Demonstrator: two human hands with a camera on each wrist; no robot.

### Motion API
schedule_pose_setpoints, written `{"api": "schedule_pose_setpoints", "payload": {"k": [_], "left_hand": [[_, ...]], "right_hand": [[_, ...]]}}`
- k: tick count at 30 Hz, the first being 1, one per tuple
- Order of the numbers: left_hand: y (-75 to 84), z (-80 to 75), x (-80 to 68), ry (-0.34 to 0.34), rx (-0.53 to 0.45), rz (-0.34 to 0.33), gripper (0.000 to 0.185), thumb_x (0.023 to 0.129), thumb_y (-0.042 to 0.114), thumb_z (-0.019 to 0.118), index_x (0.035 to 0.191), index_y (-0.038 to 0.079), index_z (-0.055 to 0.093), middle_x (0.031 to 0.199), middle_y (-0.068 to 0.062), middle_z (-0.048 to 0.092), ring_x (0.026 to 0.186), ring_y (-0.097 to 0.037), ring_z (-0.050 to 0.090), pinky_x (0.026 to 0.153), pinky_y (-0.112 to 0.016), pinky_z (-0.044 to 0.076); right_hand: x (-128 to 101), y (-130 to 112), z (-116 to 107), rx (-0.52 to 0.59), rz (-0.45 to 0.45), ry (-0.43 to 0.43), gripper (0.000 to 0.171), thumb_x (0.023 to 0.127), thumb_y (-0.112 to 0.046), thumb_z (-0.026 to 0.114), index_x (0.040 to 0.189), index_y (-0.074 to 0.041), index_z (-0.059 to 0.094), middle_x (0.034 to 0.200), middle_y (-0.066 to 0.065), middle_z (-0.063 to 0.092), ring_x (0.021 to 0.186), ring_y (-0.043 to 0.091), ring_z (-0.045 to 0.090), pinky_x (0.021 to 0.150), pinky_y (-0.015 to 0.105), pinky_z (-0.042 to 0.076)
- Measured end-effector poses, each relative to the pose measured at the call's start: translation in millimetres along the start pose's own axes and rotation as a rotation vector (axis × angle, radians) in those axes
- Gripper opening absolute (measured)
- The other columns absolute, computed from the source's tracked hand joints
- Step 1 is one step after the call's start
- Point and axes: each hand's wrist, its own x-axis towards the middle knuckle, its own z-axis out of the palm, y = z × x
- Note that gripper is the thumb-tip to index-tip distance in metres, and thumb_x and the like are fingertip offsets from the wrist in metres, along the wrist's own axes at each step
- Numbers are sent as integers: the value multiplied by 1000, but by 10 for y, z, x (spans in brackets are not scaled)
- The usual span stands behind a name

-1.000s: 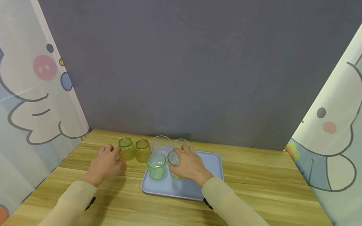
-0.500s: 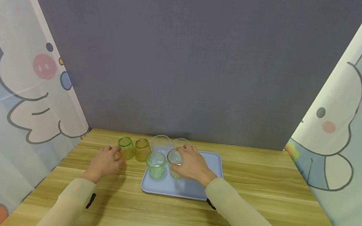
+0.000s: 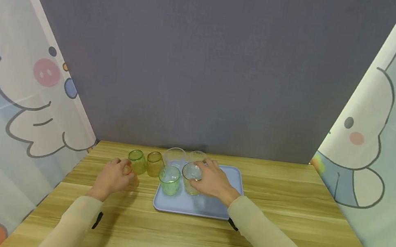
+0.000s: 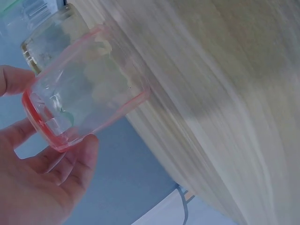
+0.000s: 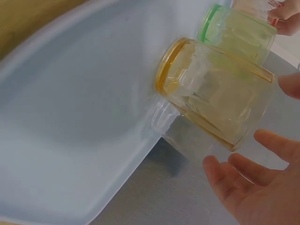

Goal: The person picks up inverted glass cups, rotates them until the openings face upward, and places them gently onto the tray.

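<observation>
— Cups, mostly: is the person loading the tray or emptying it?

— Hard to say which way it runs. The right hand (image 3: 213, 181) is on the blue tray (image 3: 230, 177), fingers curled round a yellow-rimmed glass (image 5: 216, 96) that stands upright near the tray's middle. The right wrist view shows thumb and fingertips either side of it, so I judge a loose grasp, either just taken or about to let go.

— And the other hand?

— The left hand (image 3: 114, 177) sits on the wooden table (image 3: 281, 232), left of the tray. Its fingers hold a small clear cup with a red rim (image 4: 82, 105), standing on the wood at the left end of the row.

— What else is about?

— A green glass (image 3: 137, 161) and an amber glass (image 3: 154, 163) stand just beside that hand, off the tray. On the tray, a green tumbler (image 3: 169, 179) at the near left, with two clear glasses (image 3: 175, 155) behind, at the far edge.

— So the next move?

— Whichever glass travels, it needs a straight lift clear of its neighbours; they stand close, and the tumbler is just beside the yellow-rimmed one.
</observation>
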Motion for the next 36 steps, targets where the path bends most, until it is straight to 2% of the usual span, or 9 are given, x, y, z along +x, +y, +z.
{"api": "schedule_pose_setpoints", "payload": {"k": [9,18,25,29,36], "left_hand": [[64,-87,-58,56,18,23,42,93,30,62,126,4,63,122,-27,57,107,-44,54,70,-61,52],[105,-184,-111,142,18,82,37,93,26,64,121,2,65,120,-29,58,107,-48,55,72,-62,52],[230,-292,-124,191,15,114,35,91,25,65,119,4,65,119,-27,59,106,-48,56,67,-61,52],[313,-360,-140,220,0,133,34,89,22,65,118,4,65,119,-26,60,106,-47,56,72,-61,52],[398,-459,-155,266,-47,208,29,89,15,65,115,2,64,118,-25,60,106,-46,56,84,-60,47]], "right_hand": [[-17,-7,-29,35,-2,32,60,88,-43,66,141,-15,59,141,12,51,130,32,47,93,54,51],[-30,-26,-90,71,3,47,64,89,-45,64,144,-14,56,146,13,49,135,34,44,99,57,47],[-47,-30,-115,128,16,72,63,90,-44,64,144,-14,56,147,13,49,139,37,42,101,60,45],[-54,-29,-114,149,3,85,62,89,-42,65,143,-12,56,145,12,50,136,35,44,100,59,47],[-67,-43,-119,178,-9,105,62,89,-41,66,143,-12,57,143,11,52,136,33,44,101,58,46]]}}
